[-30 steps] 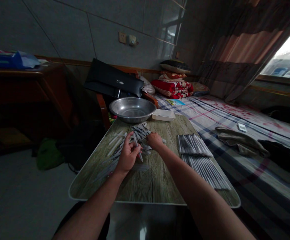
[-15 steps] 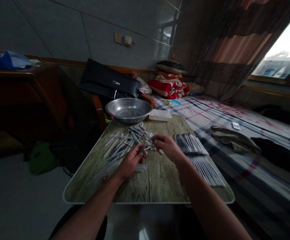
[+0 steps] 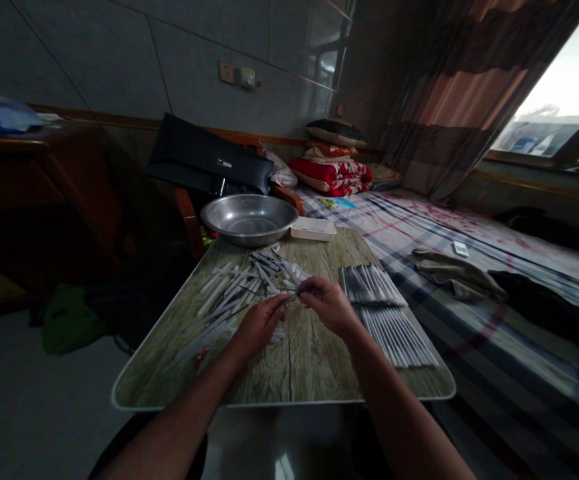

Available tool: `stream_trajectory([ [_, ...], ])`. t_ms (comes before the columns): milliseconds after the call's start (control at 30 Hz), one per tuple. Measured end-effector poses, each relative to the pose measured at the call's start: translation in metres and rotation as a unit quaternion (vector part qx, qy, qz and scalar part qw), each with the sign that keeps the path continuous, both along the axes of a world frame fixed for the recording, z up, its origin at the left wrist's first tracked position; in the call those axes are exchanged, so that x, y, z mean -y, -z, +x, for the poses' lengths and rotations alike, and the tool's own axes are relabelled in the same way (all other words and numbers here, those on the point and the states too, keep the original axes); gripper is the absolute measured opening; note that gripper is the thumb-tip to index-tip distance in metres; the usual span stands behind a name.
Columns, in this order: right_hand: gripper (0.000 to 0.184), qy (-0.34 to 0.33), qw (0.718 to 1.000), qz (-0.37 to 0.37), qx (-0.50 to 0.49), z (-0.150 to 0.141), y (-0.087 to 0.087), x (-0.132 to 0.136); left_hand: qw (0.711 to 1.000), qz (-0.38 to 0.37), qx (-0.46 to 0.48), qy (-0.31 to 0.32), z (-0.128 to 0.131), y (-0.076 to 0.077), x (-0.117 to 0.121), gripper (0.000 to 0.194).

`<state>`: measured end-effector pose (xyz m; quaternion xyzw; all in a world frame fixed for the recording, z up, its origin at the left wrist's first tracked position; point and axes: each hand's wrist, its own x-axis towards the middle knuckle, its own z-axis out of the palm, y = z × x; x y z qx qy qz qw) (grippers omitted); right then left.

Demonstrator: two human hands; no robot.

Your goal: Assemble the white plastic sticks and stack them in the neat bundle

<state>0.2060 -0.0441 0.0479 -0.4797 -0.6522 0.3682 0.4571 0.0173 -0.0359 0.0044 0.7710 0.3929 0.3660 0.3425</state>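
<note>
One thin stick pinched between nearly closed left hand and right hand, loose white sticks just beside.

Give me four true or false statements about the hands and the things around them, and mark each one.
Neat rows of white rods lie right of the hands. True.

The left hand is gripping a basin. False: it is over the table, beside the loose white rods; the steel basin is farther off.

The right hand rests on a folded cloth. False: it is above the wood-grain table, close to the left hand.

Red-patterned bedding is stacked at the bed's far end. True.
</note>
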Motion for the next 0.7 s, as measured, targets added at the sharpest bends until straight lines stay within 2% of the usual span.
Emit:
stream_trajectory([
  [133,0.011,0.022,0.994,0.043,0.094,-0.001,-0.006,0.006,0.999,0.039,-0.029,-0.006,-0.001,0.003,-0.001,0.036],
  [267,0.008,0.022,0.989,0.059,0.137,0.000,-0.006,0.007,0.998,0.057,-0.037,-0.011,0.000,0.004,0.000,0.035],
  [433,0.032,0.035,0.979,0.076,0.188,0.001,0.001,0.006,0.993,0.099,-0.057,-0.005,0.001,0.007,0.001,0.033],
  [533,0.038,0.023,0.990,0.032,0.137,0.004,0.005,0.007,0.991,0.108,-0.074,-0.003,0.001,0.008,0.000,0.035],
  [633,0.014,-0.032,0.998,-0.024,0.043,0.008,0.009,0.009,0.990,0.110,-0.085,-0.009,0.001,0.007,0.000,0.036],
  [700,0.015,-0.051,0.998,-0.033,0.015,0.010,0.011,0.011,0.989,0.111,-0.099,-0.011,0.001,0.006,0.000,0.037],
])
